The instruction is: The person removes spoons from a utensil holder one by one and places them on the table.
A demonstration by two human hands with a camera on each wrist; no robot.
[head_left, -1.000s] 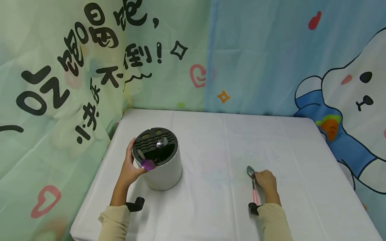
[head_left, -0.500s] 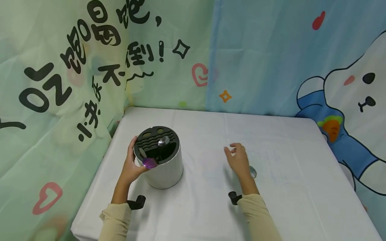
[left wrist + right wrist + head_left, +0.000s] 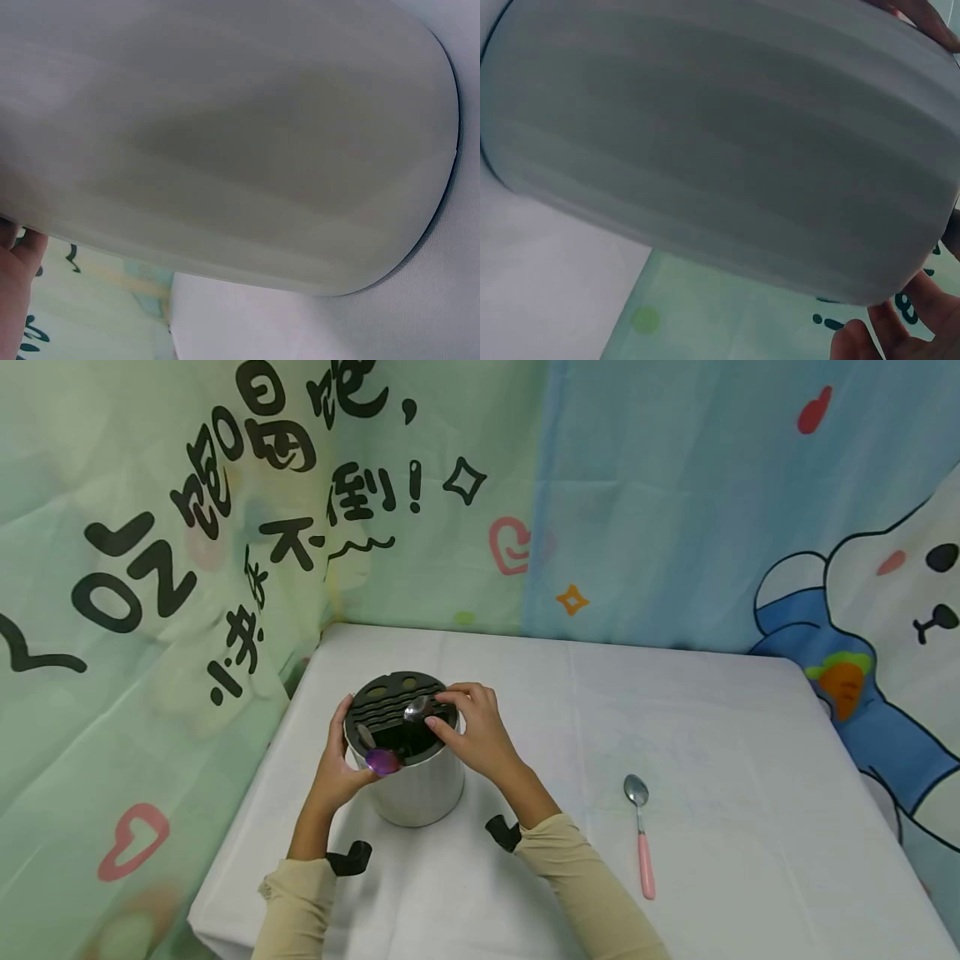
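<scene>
A white round utensil holder [image 3: 417,795] with a black slotted top stands at the left of the table. My left hand [image 3: 334,774] grips its side, thumb at the front and fingers at the far left. Out of the top stick a silver spoon [image 3: 416,709], a purple spoon [image 3: 382,762] near the left thumb, and a grey, narrow utensil end [image 3: 365,737]. My right hand [image 3: 480,731] is at the holder's right rim, thumb and index finger apart with their tips right at the silver spoon's bowl. The holder's wall [image 3: 262,150] fills most of the left wrist view.
A pink-handled spoon [image 3: 642,843] lies on the white-covered table [image 3: 720,760], to the right of my right forearm. A printed cloth backdrop [image 3: 660,510] hangs behind the table and along its left side.
My right hand has left the pink-handled spoon on the table and moved left to the silver spoon in the holder. My left hand stays on the holder. The head view has shifted slightly.
</scene>
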